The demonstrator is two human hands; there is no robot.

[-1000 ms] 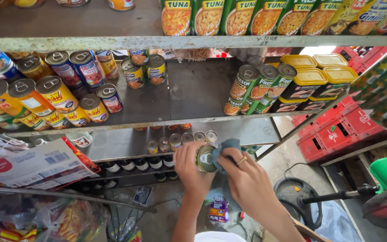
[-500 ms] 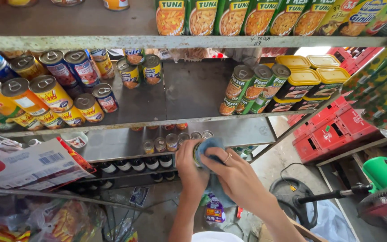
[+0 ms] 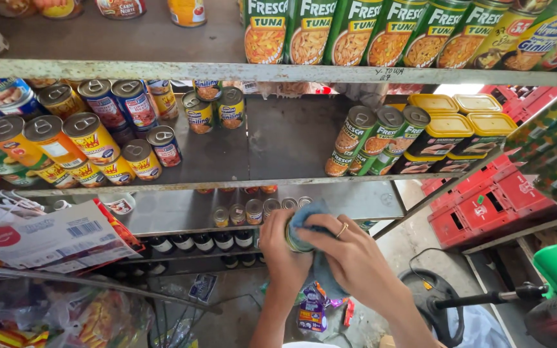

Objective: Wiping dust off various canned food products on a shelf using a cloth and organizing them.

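While the view looks down along the grey metal shelves (image 3: 272, 183), the far left shows round tins with orange and yellow labels (image 3: 66, 145) lying in rows on the middle shelf, and below them a flat white and red printed carton (image 3: 46, 238). More to the centre, small tins with silver pull-ring lids (image 3: 253, 209) stand in a line on the lower shelf.

Just in front of this line, the left hand (image 3: 283, 248) is closed around a small round tin with a greenish label (image 3: 293, 235), which is held in the air below the shelf edge. The right hand (image 3: 349, 254), with a ring on one finger, presses a soft blue cloth (image 3: 311, 216) onto the top of the tin, so both hands are together on the same tin.

To wipe well, I think the left hand should grip firmly while the cloth turns over the lid and the rim, where dust collects.

On the right stand tall green tuna tins (image 3: 372, 138), flat dark tins with yellow lids (image 3: 452, 125) and red plastic crates (image 3: 485, 206).
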